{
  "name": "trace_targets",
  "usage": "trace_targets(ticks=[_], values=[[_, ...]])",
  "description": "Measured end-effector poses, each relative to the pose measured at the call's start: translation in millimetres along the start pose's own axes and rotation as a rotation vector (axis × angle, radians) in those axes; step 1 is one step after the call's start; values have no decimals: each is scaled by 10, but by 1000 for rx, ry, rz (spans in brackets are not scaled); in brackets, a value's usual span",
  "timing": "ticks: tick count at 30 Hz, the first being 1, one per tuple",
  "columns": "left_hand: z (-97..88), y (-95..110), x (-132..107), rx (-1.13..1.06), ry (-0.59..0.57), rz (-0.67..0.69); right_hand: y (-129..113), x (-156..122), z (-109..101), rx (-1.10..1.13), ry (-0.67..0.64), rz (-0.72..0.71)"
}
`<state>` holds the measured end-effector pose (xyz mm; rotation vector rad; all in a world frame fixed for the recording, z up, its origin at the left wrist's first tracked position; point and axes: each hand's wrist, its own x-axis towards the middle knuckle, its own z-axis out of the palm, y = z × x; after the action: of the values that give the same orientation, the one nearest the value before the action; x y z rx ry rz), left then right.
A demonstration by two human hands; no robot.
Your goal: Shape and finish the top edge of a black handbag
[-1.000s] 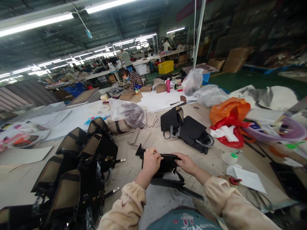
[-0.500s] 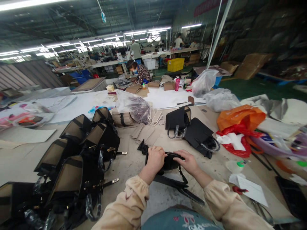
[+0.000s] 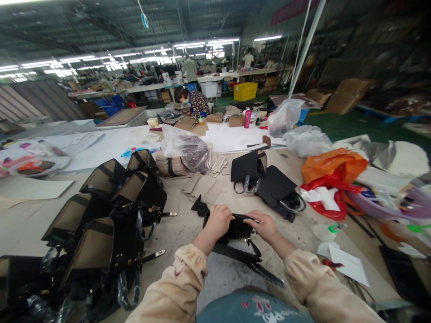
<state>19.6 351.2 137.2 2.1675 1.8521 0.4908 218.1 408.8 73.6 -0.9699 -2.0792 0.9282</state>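
Grip, head view: left hand [image 3: 218,221] and right hand [image 3: 265,226] pinch the top edge of a black piece [image 3: 238,229], held between them. Black strap [image 3: 267,274] lies just wearer-side of the grip; open black bags [image 3: 92,244] stand to its left.

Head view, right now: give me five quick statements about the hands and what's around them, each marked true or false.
1. The right hand touches the black bag piece. True.
2. The left hand touches nothing. False: the left hand holds the black bag piece too.
3. Black handbags are grouped left of the left hand. True.
4. The orange bag lies left of both hands. False: the orange bag lies to their right.
5. The green-capped bottle is right of the right hand. True.
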Motion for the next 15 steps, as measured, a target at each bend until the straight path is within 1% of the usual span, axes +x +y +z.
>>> trace_targets(ticks=[5, 15], values=[[12, -23, -2, -37, 17, 46, -38, 17, -23, -38, -19, -32], [21, -51, 33, 15, 12, 30, -151, 97, -78, -127, -94, -108]])
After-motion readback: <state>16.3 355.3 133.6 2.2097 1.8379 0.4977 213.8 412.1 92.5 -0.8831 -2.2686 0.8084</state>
